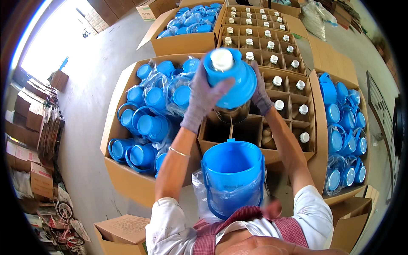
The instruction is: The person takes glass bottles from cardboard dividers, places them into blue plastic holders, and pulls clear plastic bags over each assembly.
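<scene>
Both my gloved hands hold a blue plastic flask top (236, 86) around the neck of a bottle with a white cap (222, 59). My left hand (204, 95) grips its left side, thumb across the front; my right hand (261, 92) is at its right edge. Under the blue part, the bottle's dark, shiny body (234, 114) shows above a divided cardboard box (258, 146). Closer to my body stands a blue plastic flask casing (232, 178), its round mouth open upward, with clear plastic film around its lower part.
A carton of blue cups in plastic bags (127, 178) stands at left, another carton of blue cups (350, 197) at right. More divided boxes with white-capped bottles (271, 44) and a carton of bagged blue parts (183, 44) lie beyond. An opened carton (124, 226) sits at lower left.
</scene>
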### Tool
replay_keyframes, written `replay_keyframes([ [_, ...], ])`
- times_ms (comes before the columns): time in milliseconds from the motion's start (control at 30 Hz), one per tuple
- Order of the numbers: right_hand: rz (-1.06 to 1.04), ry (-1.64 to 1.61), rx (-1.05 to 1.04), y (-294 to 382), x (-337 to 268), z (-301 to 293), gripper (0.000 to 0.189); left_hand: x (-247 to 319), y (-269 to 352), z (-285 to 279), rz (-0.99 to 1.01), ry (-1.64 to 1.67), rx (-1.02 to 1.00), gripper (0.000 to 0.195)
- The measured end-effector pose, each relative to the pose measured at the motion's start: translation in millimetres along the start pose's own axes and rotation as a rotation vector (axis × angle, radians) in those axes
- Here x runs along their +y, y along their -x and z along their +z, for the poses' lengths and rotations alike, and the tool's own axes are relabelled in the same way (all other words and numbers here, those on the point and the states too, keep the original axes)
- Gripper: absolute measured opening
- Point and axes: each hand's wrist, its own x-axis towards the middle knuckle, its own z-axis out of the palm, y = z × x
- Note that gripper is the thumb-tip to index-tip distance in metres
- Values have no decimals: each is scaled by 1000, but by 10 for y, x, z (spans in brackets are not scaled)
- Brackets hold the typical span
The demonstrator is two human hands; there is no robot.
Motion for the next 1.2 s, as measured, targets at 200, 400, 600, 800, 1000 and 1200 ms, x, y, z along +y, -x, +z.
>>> replay_keyframes([
  [200, -33, 880, -350, 167, -1065, 1462, 62, 532, -624, -825, -45, 299, 29, 65],
  [400, -129, 739, -431, 417, -1221, 2196, 68, 1053, -938, -854, -181, 843, -206, 55],
  [600, -494, 1187, -586, 666, -968, 1655, 44, 614, -469, -919, -202, 545, -229, 59],
  [800, -12, 1017, -288, 1535, -908, 1521, 55, 605, 220, -598, -615, 442, -59, 100],
  [1000, 376, 795, -113, 2075, -724, 1162, 74, 453, 909, -367, -857, 557, -184, 92],
  [1200, 565, 1194, -286, 2202, -804, 831, 82, 425, 1405, -246, -908, 509, -279, 94],
])
